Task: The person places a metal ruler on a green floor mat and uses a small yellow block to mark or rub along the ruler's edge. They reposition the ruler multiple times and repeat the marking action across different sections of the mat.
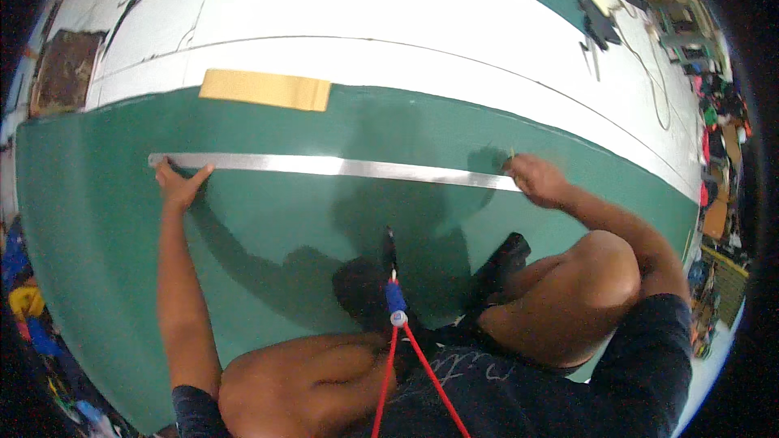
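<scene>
A long metal ruler (341,166) lies crosswise on a smooth green sheet (89,235). My left hand (180,184) presses on the ruler's left end, with thumb and fingers spread apart along its lower edge. Over the ruler's other end, my right hand (537,181) is closed, its fingers pinched together. A thin yellowish stick (512,152) pokes up from those fingers; its tip is too small to make out. The right hand hides that end of the ruler.
A flat yellow block (264,91) lies at the sheet's far edge. Beyond is white floor (324,0) with a brown board (66,71) at far left. Clutter lines the right side. A cord with red straps (396,300) hangs before me, and my bent knees (596,276) flank it.
</scene>
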`<state>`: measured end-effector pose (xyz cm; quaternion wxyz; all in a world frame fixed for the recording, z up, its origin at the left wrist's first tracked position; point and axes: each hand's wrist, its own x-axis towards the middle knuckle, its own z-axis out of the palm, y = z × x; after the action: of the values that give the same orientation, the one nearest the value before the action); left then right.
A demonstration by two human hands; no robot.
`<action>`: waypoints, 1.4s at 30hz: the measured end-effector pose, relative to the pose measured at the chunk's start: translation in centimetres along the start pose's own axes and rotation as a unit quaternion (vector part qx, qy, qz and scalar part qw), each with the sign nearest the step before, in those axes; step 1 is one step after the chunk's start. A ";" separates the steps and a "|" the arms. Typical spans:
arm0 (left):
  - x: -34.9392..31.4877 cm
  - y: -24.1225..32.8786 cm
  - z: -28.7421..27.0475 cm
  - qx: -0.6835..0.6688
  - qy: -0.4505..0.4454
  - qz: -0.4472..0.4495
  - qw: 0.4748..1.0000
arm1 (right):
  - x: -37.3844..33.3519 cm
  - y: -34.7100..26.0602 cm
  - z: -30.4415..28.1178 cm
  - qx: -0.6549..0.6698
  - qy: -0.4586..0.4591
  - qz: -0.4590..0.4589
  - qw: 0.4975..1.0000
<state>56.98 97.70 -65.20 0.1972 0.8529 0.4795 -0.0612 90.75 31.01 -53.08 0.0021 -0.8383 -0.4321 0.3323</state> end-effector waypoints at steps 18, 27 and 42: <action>-14.7 6.7 6.9 0.088 0.111 0.204 0.969 | -20.6 5.2 14.3 0.189 0.154 0.391 0.888; -16.2 18.2 0.2 0.209 -0.135 0.217 0.944 | -21.7 6.8 23.6 0.128 0.337 0.362 0.859; 0.3 34.7 4.2 0.182 -0.181 0.278 0.926 | -21.7 7.4 22.9 0.284 0.462 0.347 0.765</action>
<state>86.72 80.30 -59.49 0.1310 0.9476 0.1600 -0.2434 74.50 4.08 -61.03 0.3241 -0.9443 0.0557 -0.0092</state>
